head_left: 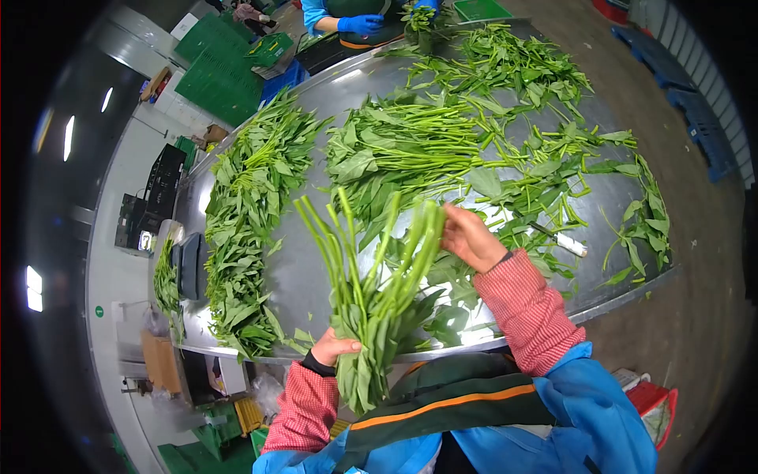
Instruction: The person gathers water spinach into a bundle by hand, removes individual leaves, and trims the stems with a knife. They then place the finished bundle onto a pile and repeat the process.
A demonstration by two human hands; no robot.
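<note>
My left hand [335, 347] is closed round the leafy part of a bunch of water spinach [367, 316], which stands upright with its cut stems pointing up and its leaves hanging down in front of my apron. At the upper right of the bunch, my right hand [470, 237] has its fingers curled against the stem ends; its fingertips are partly hidden behind the stems. A larger pile of water spinach [410, 142] lies just beyond, stems to the right. To the right of my right hand, a knife with a white-wrapped handle [570, 243] rests among loose stalks.
Another long heap of water spinach [257, 213] runs down the left of the metal table [304, 182]. More greens [513, 63] cover the far end, where a co-worker's blue-gloved hand [362, 24] shows. A dark device [189, 265] sits at the left edge. Blue pallets [695, 118] stand right.
</note>
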